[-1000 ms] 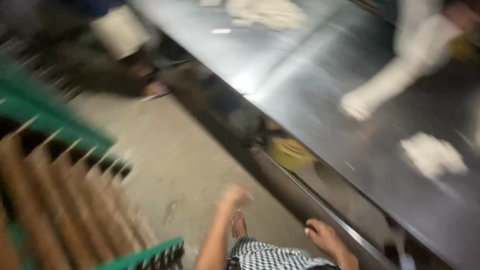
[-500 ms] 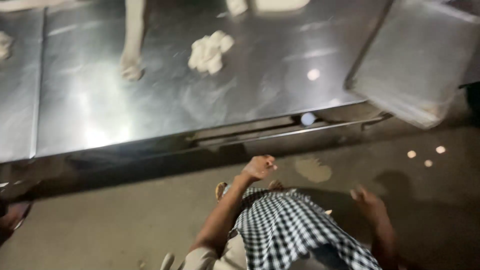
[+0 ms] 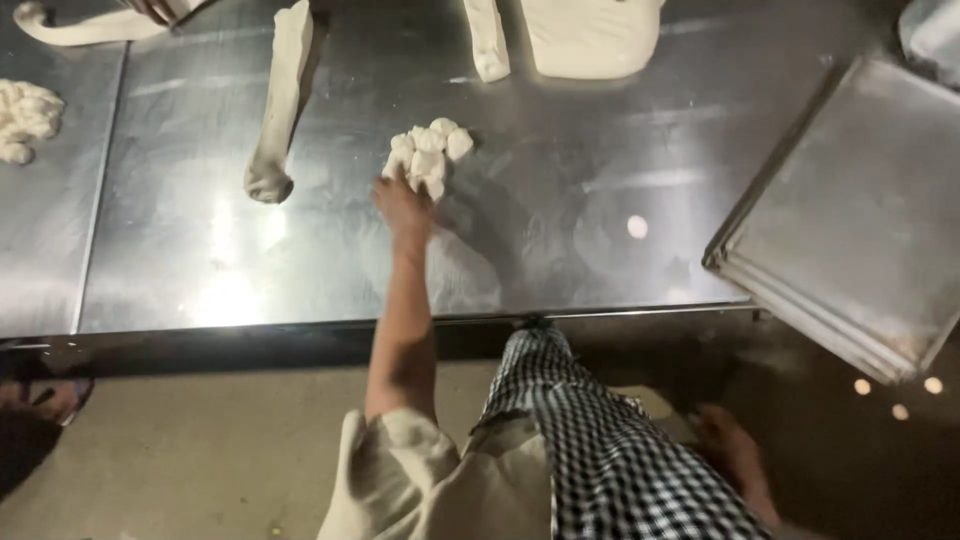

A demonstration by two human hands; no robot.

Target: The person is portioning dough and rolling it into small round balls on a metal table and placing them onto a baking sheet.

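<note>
My left hand (image 3: 403, 205) reaches across the steel table (image 3: 600, 240), and its fingertips touch the near edge of a small heap of white dough pieces (image 3: 432, 150). The fingers are spread and nothing is clasped in them. My right hand (image 3: 735, 455) hangs low beside my checked trousers (image 3: 600, 450), below the table edge; it is blurred and seems to hold nothing. A long roll of dough (image 3: 283, 90) lies just left of the heap.
A stack of metal trays (image 3: 850, 210) overhangs the table's right end. A dough slab (image 3: 590, 35) and a strip (image 3: 487, 40) lie at the far side. Another dough heap (image 3: 25, 115) sits far left. Another person's hand (image 3: 150, 8) holds a dough rope (image 3: 80, 28). A sandalled foot (image 3: 45, 395) stands lower left.
The view has swung from the floor and crates to the table. My left hand rose from below the table edge to the dough heap; my right hand stayed low.
</note>
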